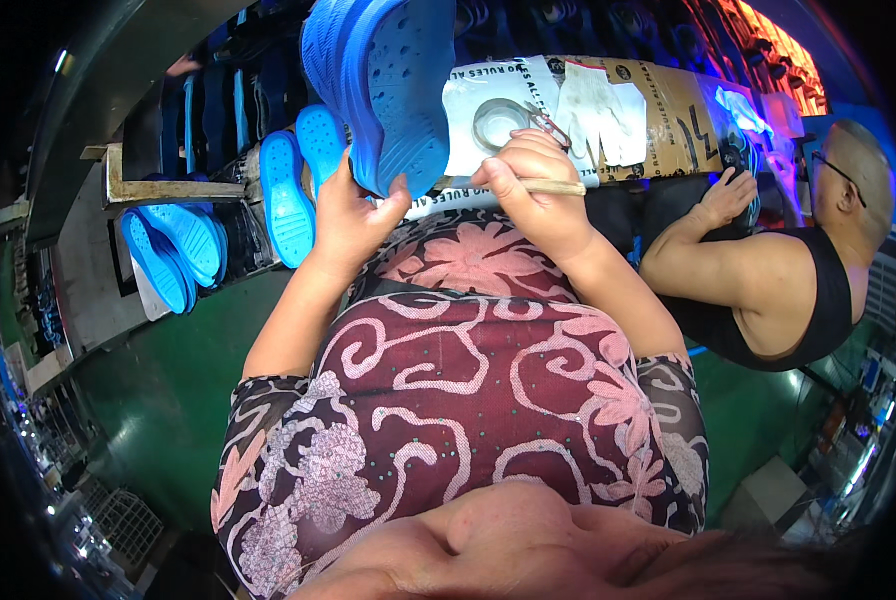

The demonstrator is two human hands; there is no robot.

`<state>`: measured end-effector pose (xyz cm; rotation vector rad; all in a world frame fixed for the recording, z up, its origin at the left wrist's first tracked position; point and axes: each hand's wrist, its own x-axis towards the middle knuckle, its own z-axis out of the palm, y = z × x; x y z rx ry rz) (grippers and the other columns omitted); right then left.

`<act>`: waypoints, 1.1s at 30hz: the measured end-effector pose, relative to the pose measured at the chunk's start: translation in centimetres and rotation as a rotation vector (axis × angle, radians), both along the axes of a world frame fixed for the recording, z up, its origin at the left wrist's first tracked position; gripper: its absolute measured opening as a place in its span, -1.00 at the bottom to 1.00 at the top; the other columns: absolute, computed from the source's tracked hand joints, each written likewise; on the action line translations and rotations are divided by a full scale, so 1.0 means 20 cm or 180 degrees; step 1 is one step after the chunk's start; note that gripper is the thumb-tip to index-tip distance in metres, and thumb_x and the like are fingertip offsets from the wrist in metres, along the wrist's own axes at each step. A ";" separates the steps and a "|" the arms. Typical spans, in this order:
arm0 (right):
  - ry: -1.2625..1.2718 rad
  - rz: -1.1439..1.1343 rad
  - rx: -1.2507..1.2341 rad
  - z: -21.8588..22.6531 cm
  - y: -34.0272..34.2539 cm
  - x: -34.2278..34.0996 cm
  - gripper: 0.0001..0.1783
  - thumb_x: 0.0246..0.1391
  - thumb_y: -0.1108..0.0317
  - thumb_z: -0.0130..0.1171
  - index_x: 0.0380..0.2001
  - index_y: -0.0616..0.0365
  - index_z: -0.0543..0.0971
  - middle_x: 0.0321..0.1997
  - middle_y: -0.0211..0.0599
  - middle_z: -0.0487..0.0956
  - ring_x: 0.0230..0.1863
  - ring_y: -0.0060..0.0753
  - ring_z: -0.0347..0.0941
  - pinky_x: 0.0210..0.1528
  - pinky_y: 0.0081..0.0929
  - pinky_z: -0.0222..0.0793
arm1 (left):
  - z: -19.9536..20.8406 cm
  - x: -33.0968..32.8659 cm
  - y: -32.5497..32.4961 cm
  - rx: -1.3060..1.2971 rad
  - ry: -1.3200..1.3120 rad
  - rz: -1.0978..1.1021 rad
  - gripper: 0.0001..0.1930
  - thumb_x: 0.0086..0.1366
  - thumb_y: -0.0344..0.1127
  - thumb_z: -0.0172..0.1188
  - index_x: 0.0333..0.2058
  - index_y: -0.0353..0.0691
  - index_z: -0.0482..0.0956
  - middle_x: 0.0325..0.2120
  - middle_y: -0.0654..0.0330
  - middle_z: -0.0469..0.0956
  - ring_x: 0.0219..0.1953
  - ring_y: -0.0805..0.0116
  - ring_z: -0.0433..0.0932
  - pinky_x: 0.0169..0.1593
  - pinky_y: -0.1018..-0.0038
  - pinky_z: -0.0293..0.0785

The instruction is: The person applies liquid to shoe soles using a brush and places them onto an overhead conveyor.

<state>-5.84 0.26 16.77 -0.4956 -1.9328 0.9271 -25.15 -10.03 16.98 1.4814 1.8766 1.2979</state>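
Note:
My left hand [360,218] grips the lower end of a blue clog-like shoe [405,105], thumb against its dotted inner face. The shoe stands tilted upward over the bench. Just to the right, my right hand [543,185] is closed around a tool with a pale wooden handle [565,187]. Its thin front end points left towards the shoe; I cannot make out its tip. Behind my right hand a roll of tape [498,122] and a white glove [604,112] lie on the taped bench top.
Light blue soles [288,198] lean at the left, and more blue soles [193,245] lie beside a wooden bar [178,190]. A co-worker [778,260] sits close on the right, one hand at the bench. Dark shoes line the back. The floor [168,375] is green.

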 end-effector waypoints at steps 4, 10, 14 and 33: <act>-0.0104 -0.0005 0.0261 -0.02 0.00 -0.02 -0.77 -0.02 0.32 0.12 -0.69 0.11 0.55 -0.67 -0.38 0.49 -0.54 -0.32 0.37 -0.28 -0.46 0.20 | 0.01 0.01 0.00 0.0118 -0.0130 -0.0056 -0.60 -0.01 -0.43 0.20 -0.14 -0.35 0.38 -0.44 0.12 0.56 -0.42 0.47 0.53 -0.30 0.53 0.45; -0.0250 -0.0066 0.0210 0.01 -0.02 0.02 -0.75 0.03 0.34 0.04 -0.66 0.14 0.55 -0.65 -0.35 0.48 -0.54 -0.31 0.36 -0.16 -0.33 0.25 | 0.00 0.02 0.00 0.0146 -0.0205 0.0052 -0.61 -0.01 -0.45 0.21 -0.16 -0.36 0.38 -0.44 0.12 0.55 -0.41 0.46 0.53 -0.29 0.52 0.44; -0.0349 0.0154 0.0420 0.00 -0.02 0.00 -0.75 0.03 0.34 0.04 -0.65 0.14 0.56 -0.65 -0.36 0.49 -0.53 -0.31 0.37 -0.15 -0.32 0.25 | -0.03 0.01 0.01 0.0589 0.0230 -0.0004 -0.63 -0.03 -0.48 0.21 -0.19 -0.36 0.38 -0.47 0.13 0.55 -0.42 0.45 0.53 -0.29 0.51 0.44; -0.0105 0.0152 0.0018 -0.01 -0.03 0.01 -0.65 0.13 0.28 -0.01 -0.65 0.19 0.55 -0.71 -0.37 0.44 -0.58 -0.38 0.35 -0.11 -0.34 0.24 | -0.05 0.02 0.04 0.1351 0.0536 -0.0066 -0.75 -0.05 -0.54 0.18 -0.31 -0.32 0.51 -0.45 0.08 0.54 -0.42 0.23 0.56 -0.31 0.44 0.44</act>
